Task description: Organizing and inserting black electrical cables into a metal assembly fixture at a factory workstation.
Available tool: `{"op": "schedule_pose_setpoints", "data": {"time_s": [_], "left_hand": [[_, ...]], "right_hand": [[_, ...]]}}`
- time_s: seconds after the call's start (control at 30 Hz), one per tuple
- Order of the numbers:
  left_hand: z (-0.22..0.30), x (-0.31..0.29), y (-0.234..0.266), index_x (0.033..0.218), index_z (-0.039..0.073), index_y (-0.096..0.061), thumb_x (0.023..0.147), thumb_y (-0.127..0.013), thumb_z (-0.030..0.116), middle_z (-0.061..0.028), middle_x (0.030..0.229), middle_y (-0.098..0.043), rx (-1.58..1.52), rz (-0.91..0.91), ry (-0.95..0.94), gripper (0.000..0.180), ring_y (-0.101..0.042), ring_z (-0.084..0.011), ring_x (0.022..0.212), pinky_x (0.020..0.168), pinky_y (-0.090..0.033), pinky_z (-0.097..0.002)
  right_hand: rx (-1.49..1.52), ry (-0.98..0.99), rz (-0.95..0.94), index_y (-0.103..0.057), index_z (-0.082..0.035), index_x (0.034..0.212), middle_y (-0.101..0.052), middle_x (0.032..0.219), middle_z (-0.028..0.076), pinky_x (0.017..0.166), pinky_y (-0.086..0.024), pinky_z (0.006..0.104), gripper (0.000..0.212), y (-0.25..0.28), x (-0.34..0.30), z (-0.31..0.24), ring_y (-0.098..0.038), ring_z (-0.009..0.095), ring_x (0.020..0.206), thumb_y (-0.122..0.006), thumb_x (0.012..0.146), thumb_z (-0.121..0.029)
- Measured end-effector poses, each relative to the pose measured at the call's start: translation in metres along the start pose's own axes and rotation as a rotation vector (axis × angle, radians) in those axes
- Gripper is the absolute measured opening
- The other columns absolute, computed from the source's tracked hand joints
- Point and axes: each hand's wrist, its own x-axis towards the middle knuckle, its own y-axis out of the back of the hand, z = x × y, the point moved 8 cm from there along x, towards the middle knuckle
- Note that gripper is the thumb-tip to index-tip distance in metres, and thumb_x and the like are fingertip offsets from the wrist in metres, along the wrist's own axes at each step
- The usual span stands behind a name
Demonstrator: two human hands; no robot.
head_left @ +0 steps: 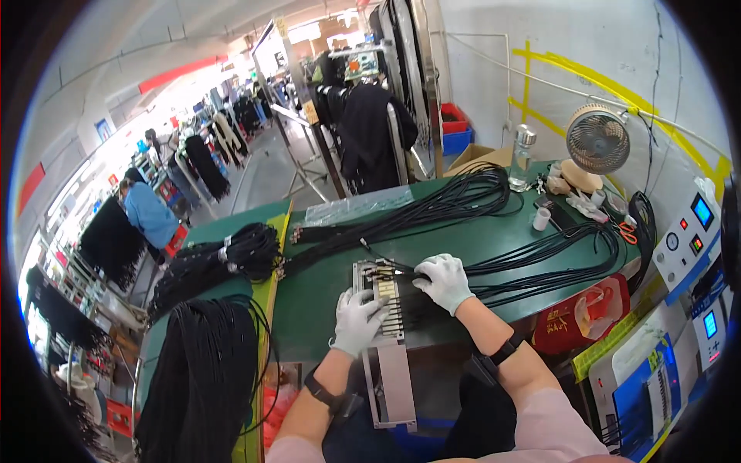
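Note:
A long metal fixture [391,378] with a slotted upper end lies across the table edge in front of me. Several black cable ends sit side by side in its slots. My left hand [357,320], in a white glove, rests on the fixture's left side with its fingers apart and the thumb reaching over the slots. Also gloved in white, my right hand [445,283] pinches a black cable at the fixture's right edge; its fingertips partly hide the cable end. From there a bundle of black cables [532,258] runs right and loops back on the green table [309,324].
More black cable bundles lie at the far side [432,204] and left [224,258]; another pile [201,370] hangs over the left edge. A bottle [522,154], fan [598,139], orange scissors [627,231] and control boxes [683,239] stand right. A person in blue [150,212] is far left.

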Motion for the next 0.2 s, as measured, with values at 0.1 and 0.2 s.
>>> {"op": "schedule_pose_setpoints", "data": {"time_s": [0.1,0.2], "left_hand": [[0.004,0.005,-0.006,0.103,0.019,-0.074,0.08,-0.069,0.032,-0.0131,0.108,-0.064,-0.011,-0.011,-0.034,0.027,-0.054,-0.0397,0.109,0.103,-0.037,-0.0505],[0.015,0.029,-0.028,0.103,0.016,-0.075,0.08,-0.071,0.032,-0.0133,0.107,-0.063,-0.047,-0.094,-0.107,0.028,-0.055,-0.0383,0.108,0.103,-0.038,-0.0495]], "right_hand": [[0.066,-0.014,0.096,-0.069,-0.015,0.084,-0.068,0.088,0.003,0.08,-0.047,0.0405,0.02,0.021,-0.001,0.009,-0.062,0.026,0.09,-0.076,0.068,-0.025],[0.164,-0.02,0.254,-0.069,-0.014,0.085,-0.068,0.089,0.005,0.083,-0.047,0.0423,0.019,0.036,-0.009,0.011,-0.062,0.028,0.09,-0.076,0.068,-0.022]]}}
